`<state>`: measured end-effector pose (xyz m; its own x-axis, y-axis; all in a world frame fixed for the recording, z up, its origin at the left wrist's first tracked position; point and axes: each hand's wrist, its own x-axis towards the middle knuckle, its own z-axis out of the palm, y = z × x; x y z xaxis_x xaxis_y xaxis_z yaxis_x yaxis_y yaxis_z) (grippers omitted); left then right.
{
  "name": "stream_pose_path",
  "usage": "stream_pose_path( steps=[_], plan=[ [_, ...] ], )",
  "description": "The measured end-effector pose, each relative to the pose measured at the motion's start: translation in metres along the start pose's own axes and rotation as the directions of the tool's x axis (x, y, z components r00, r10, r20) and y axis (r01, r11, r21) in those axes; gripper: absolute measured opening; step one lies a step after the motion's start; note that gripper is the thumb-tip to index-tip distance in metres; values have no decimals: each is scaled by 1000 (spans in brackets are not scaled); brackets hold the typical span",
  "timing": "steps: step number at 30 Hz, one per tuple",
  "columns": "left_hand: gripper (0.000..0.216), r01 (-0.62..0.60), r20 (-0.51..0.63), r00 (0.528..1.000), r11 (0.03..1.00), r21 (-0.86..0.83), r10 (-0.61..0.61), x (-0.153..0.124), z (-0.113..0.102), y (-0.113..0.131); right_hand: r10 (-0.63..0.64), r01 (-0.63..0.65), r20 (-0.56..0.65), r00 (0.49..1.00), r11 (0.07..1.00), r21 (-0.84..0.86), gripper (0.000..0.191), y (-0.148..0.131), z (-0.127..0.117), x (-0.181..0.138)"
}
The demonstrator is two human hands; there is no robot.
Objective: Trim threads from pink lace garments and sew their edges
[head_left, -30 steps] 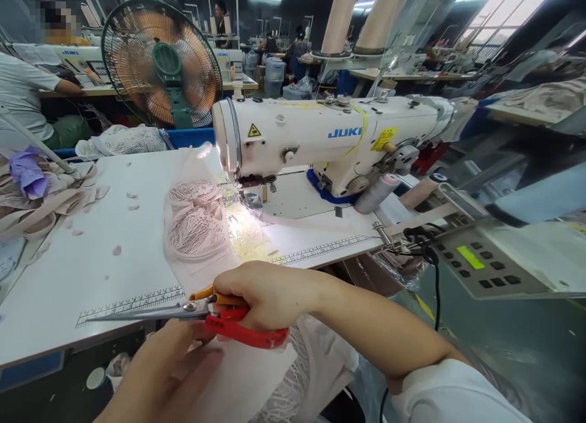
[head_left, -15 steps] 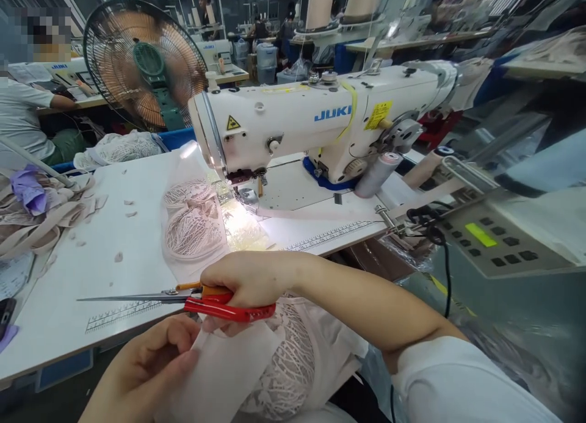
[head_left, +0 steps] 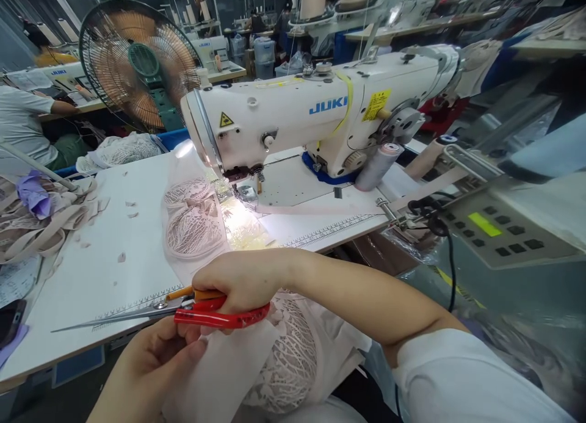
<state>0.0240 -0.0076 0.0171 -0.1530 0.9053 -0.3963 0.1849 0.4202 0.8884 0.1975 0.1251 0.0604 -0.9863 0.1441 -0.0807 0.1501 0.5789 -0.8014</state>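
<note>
The right grip (head_left: 240,279) was closed around the handles of the red-and-orange-handled scissors (head_left: 196,318), whose blades lay close together and pointed left, passing just above the left grip (head_left: 155,362). The left grip's thumb and fingers appeared pinched on the edge of a pale fabric panel (head_left: 229,365), which hung just below the right grip. Beside that panel, below and slightly right of the right grip, was a lace bra cup (head_left: 295,356); whether the right fingertips also held cloth could not be told.

With steel this near the left fingers, careful handling called for blades shut and tips aimed outward while the cloth was worked, the edge drawn flat between both grips, and no tug on the lace. The second lace piece (head_left: 192,227), on the surface (head_left: 101,240) beyond the right grip, beside the sewing machine (head_left: 274,115), was best left clear of the blades.
</note>
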Motion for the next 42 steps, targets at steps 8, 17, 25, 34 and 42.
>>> stream_pose_path(
  steps=[8,17,25,34,42],
  plan=[
    [42,68,-6,998,988,-136,-70,2,4,-9,-19,19,-43,999,1000,8,23,-4,4,1],
    [32,37,-81,994,937,-348,-70,2,-4,-4,254,-153,-402,880,952,266,38,0,47,-39],
    [27,-23,-169,985,931,-364,-42,-1,-1,-3,368,-359,33,929,922,-145,11,-5,61,-59],
    [39,18,-20,999,932,-363,-28,4,-4,-18,402,-404,-36,915,912,-79,29,-10,63,-42],
    [41,18,7,1000,942,-335,-17,4,-5,-13,475,-477,-73,877,879,-14,41,-13,66,-40]
  ],
)
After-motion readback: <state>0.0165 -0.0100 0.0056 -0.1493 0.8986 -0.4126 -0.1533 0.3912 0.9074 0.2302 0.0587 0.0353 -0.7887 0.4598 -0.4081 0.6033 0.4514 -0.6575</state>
